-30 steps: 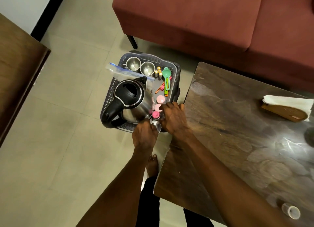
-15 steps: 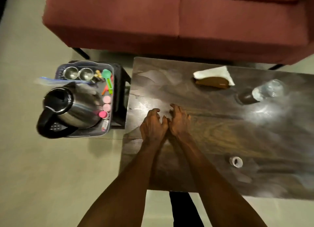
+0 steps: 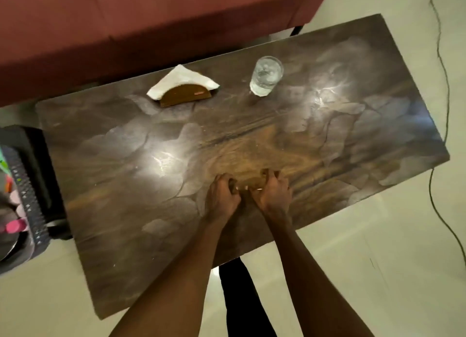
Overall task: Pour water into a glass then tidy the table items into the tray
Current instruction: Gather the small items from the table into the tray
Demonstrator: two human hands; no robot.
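A clear glass of water (image 3: 266, 75) stands upright at the far side of the dark wooden table (image 3: 126, 185). My left hand (image 3: 222, 196) and my right hand (image 3: 273, 194) lie side by side at the table's middle near edge. Their fingers are curled down onto the top. A pale speck shows between them; whether they hold anything is hidden. The grey perforated tray (image 3: 31, 200) sits at the left edge of the view, off the table's left end. It holds pink items (image 3: 13, 227) and part of a steel kettle (image 3: 7, 238).
A wooden napkin holder (image 3: 185, 97) with a white napkin (image 3: 181, 79) stands at the far left of the table. A red sofa (image 3: 151, 21) runs behind the table. A black stool (image 3: 41, 160) carries the tray. A thin cable (image 3: 445, 109) trails over the floor at the right.
Both hands left the tray and moved right along the table, staying together. The small white item seen right of them earlier is out of sight where the hands are.
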